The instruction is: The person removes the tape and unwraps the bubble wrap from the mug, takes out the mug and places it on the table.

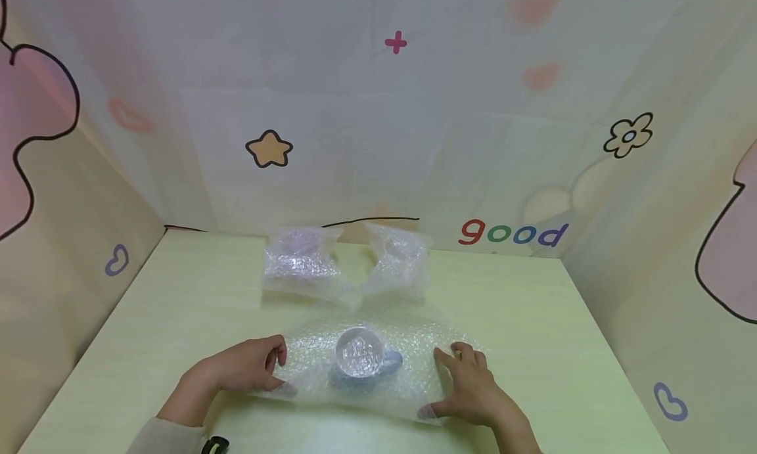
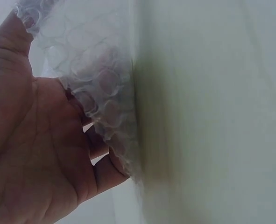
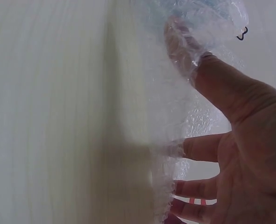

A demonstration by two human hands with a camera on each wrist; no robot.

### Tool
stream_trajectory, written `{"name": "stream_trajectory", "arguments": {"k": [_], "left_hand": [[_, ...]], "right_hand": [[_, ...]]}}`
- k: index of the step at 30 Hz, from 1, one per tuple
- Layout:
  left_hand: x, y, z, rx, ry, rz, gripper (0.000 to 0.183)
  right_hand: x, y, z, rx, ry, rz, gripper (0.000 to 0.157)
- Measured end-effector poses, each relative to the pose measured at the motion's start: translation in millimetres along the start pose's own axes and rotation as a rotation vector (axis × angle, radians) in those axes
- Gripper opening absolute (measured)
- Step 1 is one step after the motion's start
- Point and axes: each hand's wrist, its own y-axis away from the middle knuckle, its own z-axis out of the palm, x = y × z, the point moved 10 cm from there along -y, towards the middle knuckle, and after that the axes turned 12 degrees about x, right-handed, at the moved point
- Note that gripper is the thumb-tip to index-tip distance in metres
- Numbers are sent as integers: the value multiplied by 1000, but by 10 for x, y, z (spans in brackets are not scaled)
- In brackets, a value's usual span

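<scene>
A cup [image 1: 360, 353] with a white rim and a pale blue handle stands on a sheet of bubble wrap [image 1: 414, 362]. Its lower front lies behind the sheet's raised near edge. At the sheet's left side is my left hand [image 1: 251, 365], thumb under the near edge, fingers bent and apart from the thumb. In the left wrist view, that hand's fingers [image 2: 107, 168] reach behind the bubbly film. My right hand [image 1: 473, 385] spreads at the right side, its thumb showing through the film. The right wrist view shows the thumb [image 3: 180, 46] behind the wrap and the fingers [image 3: 201, 149] extended.
Two bubble-wrapped bundles stand at the back of the pale table [image 1: 195, 296]: a pinkish left one [image 1: 296, 260] and a whitish right one [image 1: 402, 260]. Behind them hangs a printed curtain [image 1: 343, 178], with more curtain along both sides.
</scene>
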Motion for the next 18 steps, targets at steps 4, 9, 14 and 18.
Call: {"name": "stream_trajectory", "arguments": {"k": [4, 9, 14, 18], "left_hand": [[-2, -2, 7, 2, -11, -4, 36], [2, 1, 19, 5, -24, -6, 38], [14, 1, 14, 14, -38, -5, 40], [38, 3, 6, 22, -46, -8, 42]], "right_hand": [[-11, 3, 0, -1, 7, 0, 120], [-12, 11, 18, -16, 1, 14, 122], [-19, 11, 17, -15, 7, 12, 123], [-24, 1, 17, -8, 32, 17, 122]]}}
